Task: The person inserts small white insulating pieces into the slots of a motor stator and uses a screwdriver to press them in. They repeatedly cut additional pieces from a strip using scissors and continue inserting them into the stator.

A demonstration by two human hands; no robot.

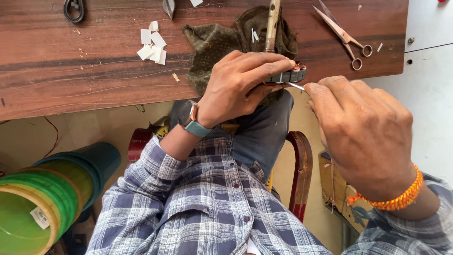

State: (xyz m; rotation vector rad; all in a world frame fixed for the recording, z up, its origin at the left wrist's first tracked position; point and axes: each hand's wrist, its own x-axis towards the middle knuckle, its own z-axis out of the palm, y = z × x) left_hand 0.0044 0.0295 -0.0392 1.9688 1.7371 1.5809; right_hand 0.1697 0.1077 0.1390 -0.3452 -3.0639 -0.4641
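My left hand (243, 82) grips a small dark ring-shaped metal part (290, 75) at the front edge of the wooden table (71, 71). My right hand (363, 127) pinches a thin white strip (296, 86) whose tip touches that part. A watch with a teal strap sits on my left wrist, an orange thread band on my right. Both sleeves are plaid.
A dark patterned cloth (212, 42) lies on the table behind my hands, with a pale stick (272, 23) standing over it. Scissors (344, 35) lie at the back right, white paper pieces (153, 45) at the left. Green and teal buckets (52, 193) stand on the floor to my left.
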